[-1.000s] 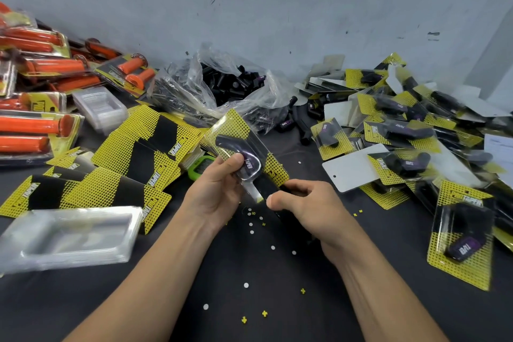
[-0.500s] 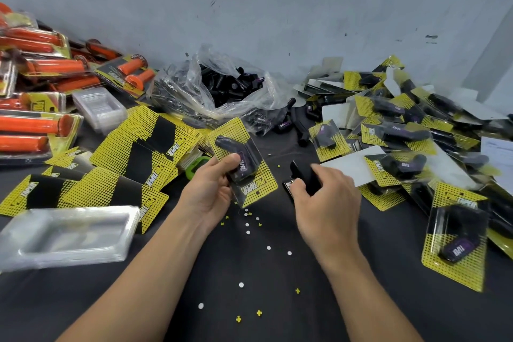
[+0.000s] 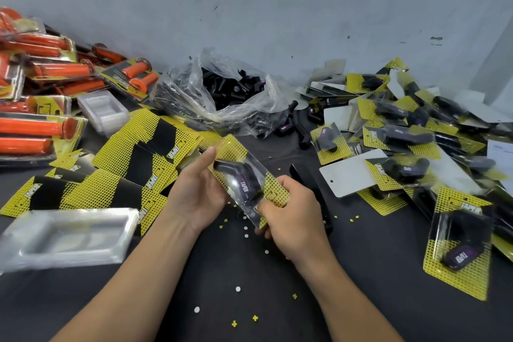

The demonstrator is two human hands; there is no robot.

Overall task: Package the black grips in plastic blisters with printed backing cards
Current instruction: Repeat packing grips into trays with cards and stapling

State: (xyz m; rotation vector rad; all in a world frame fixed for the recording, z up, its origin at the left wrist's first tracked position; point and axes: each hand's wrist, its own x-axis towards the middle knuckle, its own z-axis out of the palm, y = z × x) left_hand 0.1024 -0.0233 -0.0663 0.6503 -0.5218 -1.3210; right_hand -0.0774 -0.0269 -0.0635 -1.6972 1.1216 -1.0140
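Closure step in hand, as I judge it: your left hand [image 3: 200, 191] holds and your right hand [image 3: 291, 216] pinches the blister pack [image 3: 258, 175], black grip [image 3: 237, 176] inside, above the table [image 3: 249, 272]; next, square the card [image 3: 234, 147] before fastening.

Grey wall [image 3: 249, 8] (scuffed) behind dark tabletop [image 3: 222, 264].

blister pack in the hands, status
Left hand and right hand both hold blister pack, black grip inside. Black tool on table beside right hand.
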